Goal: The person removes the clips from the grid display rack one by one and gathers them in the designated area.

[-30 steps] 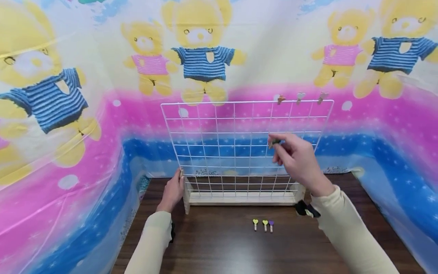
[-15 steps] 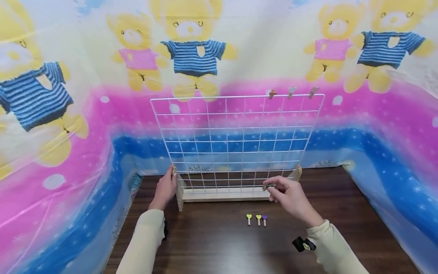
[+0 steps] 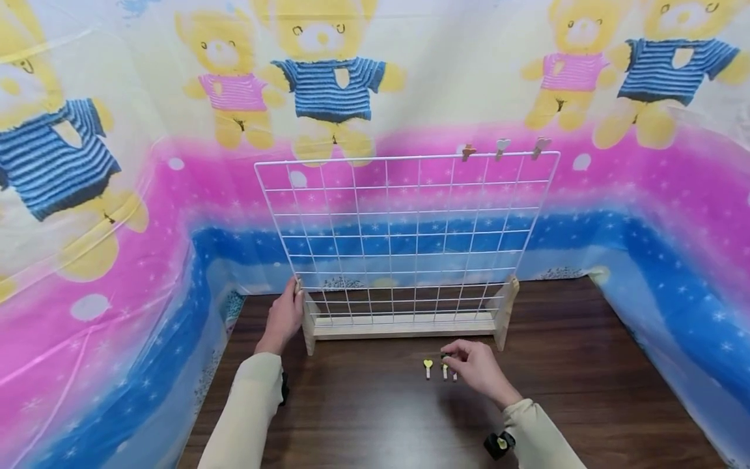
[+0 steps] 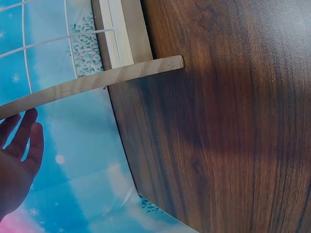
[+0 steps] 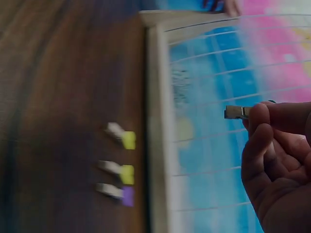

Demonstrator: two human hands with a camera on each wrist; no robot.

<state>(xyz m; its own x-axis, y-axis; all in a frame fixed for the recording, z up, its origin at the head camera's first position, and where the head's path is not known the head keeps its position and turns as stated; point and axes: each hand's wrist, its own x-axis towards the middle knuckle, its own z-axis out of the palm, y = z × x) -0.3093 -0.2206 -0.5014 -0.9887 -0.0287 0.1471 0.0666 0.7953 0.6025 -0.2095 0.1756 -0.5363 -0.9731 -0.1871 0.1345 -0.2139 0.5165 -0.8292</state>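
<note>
My right hand [image 3: 477,368] pinches a small wooden clothespin [image 5: 234,112] between thumb and fingertips; something dark shows at its hidden end. In the head view this hand is low over the table and overlaps two of the clothespins lying there. Two clothespins with yellow hearts, a left one [image 3: 428,366] and a middle one [image 5: 121,172], and one with a purple heart [image 5: 121,194] lie side by side. At the other end, my left hand [image 3: 285,316] holds the left wooden upright [image 4: 97,80] of the stand, its fingertips against the outer face.
A white wire grid [image 3: 387,236] stands upright in the wooden base [image 3: 404,331]. Three clothespins, one orange-brown [image 3: 467,152], one white [image 3: 502,148] and one greyish-pink [image 3: 540,147], sit on its top wire toward the right. A bear-print cloth [image 3: 433,78] hangs behind the brown table [image 3: 351,417].
My right hand has come down from in front of the grid to the clothespins on the table, still pinching its clothespin. The left hand stays on the upright. The head view has shifted slightly.
</note>
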